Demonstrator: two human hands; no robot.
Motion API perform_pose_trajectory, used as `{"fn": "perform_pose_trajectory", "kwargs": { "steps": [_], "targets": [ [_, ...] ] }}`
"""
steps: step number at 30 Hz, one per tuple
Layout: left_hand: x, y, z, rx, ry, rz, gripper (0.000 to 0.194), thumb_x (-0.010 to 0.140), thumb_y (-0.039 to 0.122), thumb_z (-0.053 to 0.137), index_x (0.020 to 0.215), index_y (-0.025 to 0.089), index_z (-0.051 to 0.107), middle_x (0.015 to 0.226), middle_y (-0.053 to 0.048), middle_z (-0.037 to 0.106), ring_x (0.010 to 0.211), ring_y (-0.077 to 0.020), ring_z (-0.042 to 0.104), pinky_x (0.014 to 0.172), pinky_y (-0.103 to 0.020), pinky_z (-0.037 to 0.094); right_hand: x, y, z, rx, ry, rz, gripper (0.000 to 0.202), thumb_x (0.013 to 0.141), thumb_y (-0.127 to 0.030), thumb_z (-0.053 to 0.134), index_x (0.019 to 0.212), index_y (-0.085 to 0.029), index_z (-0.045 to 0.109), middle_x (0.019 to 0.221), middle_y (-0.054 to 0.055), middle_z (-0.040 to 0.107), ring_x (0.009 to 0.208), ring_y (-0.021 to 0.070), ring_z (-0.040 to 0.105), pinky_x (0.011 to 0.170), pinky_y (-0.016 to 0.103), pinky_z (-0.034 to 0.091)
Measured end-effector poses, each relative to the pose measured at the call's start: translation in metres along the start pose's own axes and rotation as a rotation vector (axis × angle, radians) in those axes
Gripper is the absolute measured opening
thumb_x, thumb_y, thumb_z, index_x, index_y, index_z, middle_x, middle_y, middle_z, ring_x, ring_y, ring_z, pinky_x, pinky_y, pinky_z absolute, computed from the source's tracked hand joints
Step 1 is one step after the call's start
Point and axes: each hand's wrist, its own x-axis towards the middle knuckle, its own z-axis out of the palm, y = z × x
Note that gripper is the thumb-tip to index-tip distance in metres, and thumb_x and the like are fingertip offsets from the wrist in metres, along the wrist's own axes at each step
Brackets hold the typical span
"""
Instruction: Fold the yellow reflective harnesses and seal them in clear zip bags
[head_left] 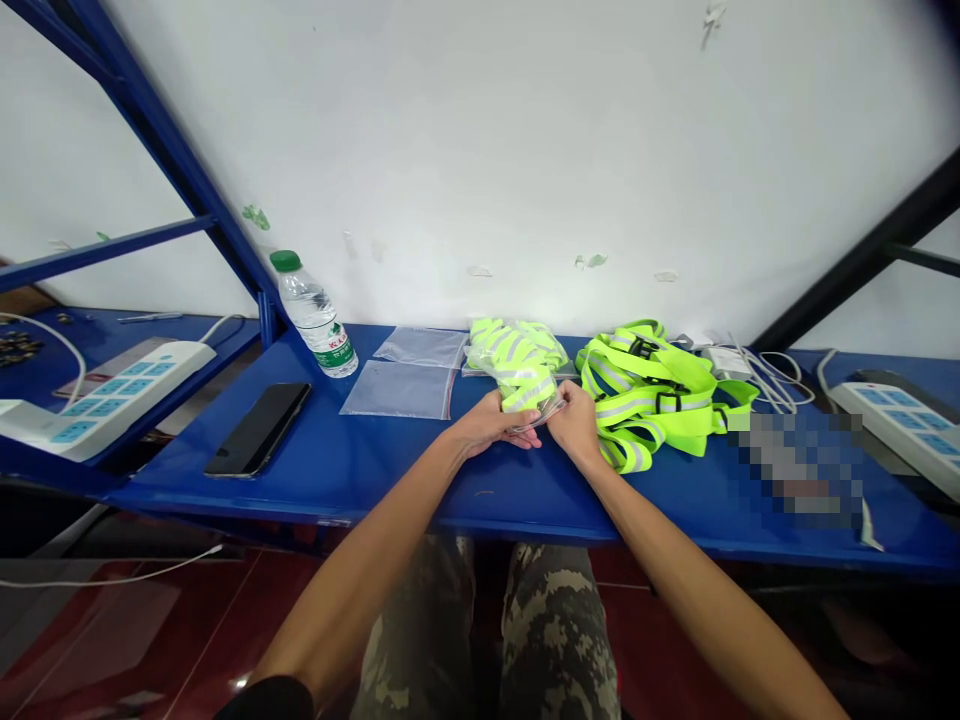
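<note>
A clear plastic bag (525, 378) with neon yellow-green reflective strap in it is between my two hands, near the middle of the blue table. My left hand (495, 422) holds its lower left side, thumb on top and fingers beneath. My right hand (575, 418) pinches the bag's lower right edge. More neon strap (517, 340) in clear plastic lies just behind, against the wall. To the right of my right hand is a loose heap of neon straps (660, 395) with black buckles. Two flat clear bags (401, 388) lie left of my left hand.
A water bottle (319, 325) with a green cap stands at the back left, and a black phone (259, 430) lies before it. White power strips (112, 395) sit at both sides. White cables (772, 380) and a blurred patch are at right.
</note>
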Motion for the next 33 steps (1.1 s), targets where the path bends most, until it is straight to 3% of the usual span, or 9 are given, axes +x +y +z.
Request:
{"fn": "perform_pose_trajectory", "kwargs": {
  "steps": [3,8,12,14,17,19,22,25,33],
  "targets": [
    [0.002,0.0,-0.001,0.009,0.007,0.015,0.055,0.064,0.046,0.084,0.097,0.014,0.055,0.061,-0.004,0.068,0.061,-0.0211,0.071,0.056,-0.028,0.058,0.003,0.0,-0.002,0.081,-0.067,0.009,0.02,0.065,-0.018,0.058,0.061,-0.022,0.039,0.054,-0.007,0.042,0.053,0.0103,0.036,0.054,0.025,0.028],
    [0.006,0.0,-0.004,-0.027,0.081,0.073,0.052,0.067,0.053,0.08,0.089,0.014,0.054,0.049,0.001,0.06,0.044,-0.013,0.06,0.044,-0.021,0.047,0.005,-0.004,-0.004,0.626,-0.301,0.17,0.038,0.059,-0.022,0.073,0.088,-0.023,0.049,0.08,-0.004,0.062,0.065,0.0129,0.058,0.061,0.026,0.048],
    [0.003,0.001,-0.003,-0.012,-0.005,0.072,0.049,0.066,0.049,0.082,0.088,0.016,0.052,0.04,0.012,0.042,0.03,-0.0031,0.034,0.034,-0.016,0.028,0.005,-0.005,0.0,0.625,-0.169,0.223,0.026,0.058,-0.019,0.069,0.071,-0.023,0.047,0.057,-0.008,0.055,0.046,0.0115,0.052,0.045,0.025,0.045],
    [0.0,0.001,-0.001,0.035,-0.035,0.075,0.048,0.066,0.046,0.082,0.09,0.017,0.053,0.038,0.013,0.039,0.029,-0.0028,0.031,0.034,-0.016,0.026,0.006,-0.003,0.0,0.521,-0.123,0.209,0.02,0.061,-0.019,0.064,0.062,-0.023,0.044,0.049,-0.007,0.051,0.04,0.0116,0.049,0.038,0.024,0.04],
    [-0.001,0.0,0.002,0.144,-0.043,0.092,0.047,0.069,0.048,0.08,0.091,0.014,0.056,0.037,0.011,0.043,0.028,-0.0047,0.035,0.033,-0.017,0.028,0.006,0.0,-0.002,0.407,-0.088,0.17,0.018,0.061,-0.017,0.058,0.058,-0.024,0.041,0.042,-0.007,0.049,0.035,0.0126,0.049,0.033,0.023,0.034],
    [0.0,-0.002,0.005,0.174,-0.006,0.12,0.048,0.069,0.049,0.079,0.094,0.012,0.06,0.046,0.004,0.057,0.035,-0.0075,0.048,0.038,-0.018,0.037,0.007,-0.001,-0.004,0.405,-0.102,0.147,0.016,0.062,-0.017,0.056,0.06,-0.024,0.042,0.042,-0.008,0.048,0.034,0.0127,0.049,0.032,0.022,0.033],
    [0.004,-0.004,0.009,0.072,0.104,0.215,0.054,0.064,0.042,0.084,0.104,0.011,0.065,0.085,-0.008,0.073,0.069,-0.0151,0.068,0.063,-0.026,0.055,0.007,-0.003,-0.008,0.41,-0.202,0.132,0.01,0.066,-0.019,0.055,0.062,-0.023,0.047,0.042,-0.007,0.049,0.034,0.0119,0.049,0.033,0.022,0.034],
    [0.012,-0.003,0.006,-0.064,0.176,0.274,0.059,0.056,0.032,0.089,0.107,0.01,0.067,0.103,-0.011,0.073,0.086,-0.0193,0.069,0.08,-0.031,0.056,0.007,-0.004,-0.011,0.442,-0.269,0.12,0.012,0.068,-0.021,0.06,0.068,-0.022,0.049,0.048,-0.007,0.054,0.039,0.0119,0.053,0.037,0.022,0.04],
    [0.027,0.012,-0.011,-0.199,0.252,0.18,0.063,0.047,0.02,0.092,0.104,0.011,0.067,0.102,-0.01,0.073,0.081,-0.0198,0.07,0.074,-0.033,0.058,0.01,-0.003,-0.009,0.608,-0.172,0.242,0.028,0.074,-0.043,0.069,0.085,-0.019,0.06,0.065,0.0,0.067,0.052,0.0131,0.062,0.049,0.026,0.052]
  ]
}}
